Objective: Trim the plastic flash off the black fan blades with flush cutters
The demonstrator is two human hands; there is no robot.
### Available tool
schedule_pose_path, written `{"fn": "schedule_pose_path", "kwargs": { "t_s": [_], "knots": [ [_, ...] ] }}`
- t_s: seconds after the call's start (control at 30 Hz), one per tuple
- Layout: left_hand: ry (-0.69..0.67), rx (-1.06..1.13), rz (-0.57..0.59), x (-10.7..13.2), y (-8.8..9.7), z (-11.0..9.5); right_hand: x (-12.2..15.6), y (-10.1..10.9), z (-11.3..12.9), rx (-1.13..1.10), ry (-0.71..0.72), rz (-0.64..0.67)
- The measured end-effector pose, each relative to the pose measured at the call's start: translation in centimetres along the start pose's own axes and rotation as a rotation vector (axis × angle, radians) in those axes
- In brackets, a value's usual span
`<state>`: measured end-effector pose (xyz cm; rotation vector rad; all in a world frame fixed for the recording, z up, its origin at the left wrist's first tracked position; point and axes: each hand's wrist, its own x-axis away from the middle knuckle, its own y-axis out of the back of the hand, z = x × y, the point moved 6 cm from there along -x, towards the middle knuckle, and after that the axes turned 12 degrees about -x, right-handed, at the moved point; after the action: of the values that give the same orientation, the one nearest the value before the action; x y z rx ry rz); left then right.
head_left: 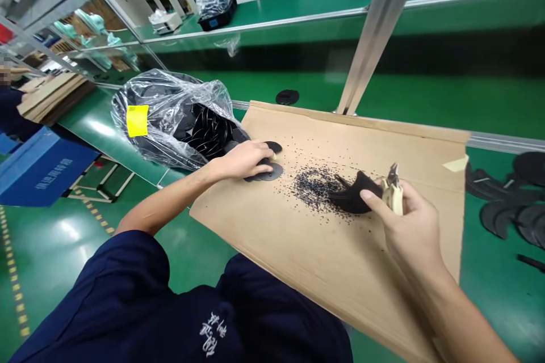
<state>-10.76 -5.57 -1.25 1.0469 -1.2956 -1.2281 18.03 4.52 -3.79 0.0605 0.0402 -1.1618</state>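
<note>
My left hand [247, 159] reaches across the cardboard sheet [340, 261] and closes its fingers on a flat black disc-shaped part [269, 172] lying next to the clear plastic bag [170, 116]. The bag is full of the same black fan-like parts [209, 133]. My right hand [400, 221] grips small cutting pliers with cream handles [392, 187] together with a black fan-shaped part [355, 194], held just above the cardboard. A pile of tiny black trimmings [313, 187] lies scattered under that part.
More black parts [511, 204] lie on the green surface at the right. One black disc [286, 96] sits beyond the cardboard near a slanted metal post [374, 34]. A yellow label [137, 120] is on the bag. Blue bins and stacked cardboard stand at the left.
</note>
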Motion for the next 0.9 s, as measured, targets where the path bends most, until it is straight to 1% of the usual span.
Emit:
{"fn": "schedule_pose_path", "kwargs": {
  "t_s": [0.07,0.13,0.2,0.27,0.3,0.33,0.4,0.47,0.5,0.57,0.63,0.7,0.83,0.9],
  "knots": [
    [-0.025,-0.025,0.060,0.3,-1.5,-0.1,-0.3,-0.6,-0.4,-0.025,-0.012,0.007],
    [-0.015,-0.023,0.070,0.3,-2.4,-0.3,-0.3,-1.0,-0.6,-0.043,-0.021,0.019],
    [-0.011,0.019,0.051,0.3,-2.4,-0.5,-0.3,-1.3,-0.8,-0.055,-0.040,0.026],
    [-0.027,0.089,0.001,0.2,-1.8,-0.8,-0.3,-1.3,-1.1,-0.078,-0.071,0.019],
    [-0.040,0.132,-0.053,0.2,-1.1,-1.2,-0.2,-1.3,-1.4,-0.103,-0.094,0.014],
    [-0.060,0.183,-0.132,0.3,-0.3,-1.8,-0.1,-1.3,-1.7,-0.143,-0.121,0.009],
    [-0.121,0.312,-0.339,0.5,1.6,-3.5,0.2,-1.5,-2.3,-0.244,-0.181,0.010],
    [-0.173,0.449,-0.537,0.7,2.9,-5.5,0.6,-1.7,-2.8,-0.337,-0.234,0.032],
    [-0.188,0.510,-0.605,0.8,3.2,-6.5,0.8,-1.8,-3.0,-0.370,-0.255,0.045],
    [-0.206,0.612,-0.667,0.6,3.2,-8.4,1.2,-1.9,-3.3,-0.406,-0.291,0.064],
    [-0.231,0.714,-0.656,0.1,2.3,-9.9,1.5,-1.9,-3.4,-0.423,-0.323,0.064],
    [-0.233,0.788,-0.628,-0.5,1.2,-10.7,1.8,-1.9,-3.5,-0.432,-0.347,0.075],
    [-0.143,0.758,-0.603,-1.1,-0.6,-10.9,2.2,-2.1,-3.3,-0.410,-0.341,0.116],
    [-0.145,0.717,-0.553,-1.4,-0.9,-11.0,2.2,-2.3,-3.0,-0.361,-0.310,0.147]
  ]
}}
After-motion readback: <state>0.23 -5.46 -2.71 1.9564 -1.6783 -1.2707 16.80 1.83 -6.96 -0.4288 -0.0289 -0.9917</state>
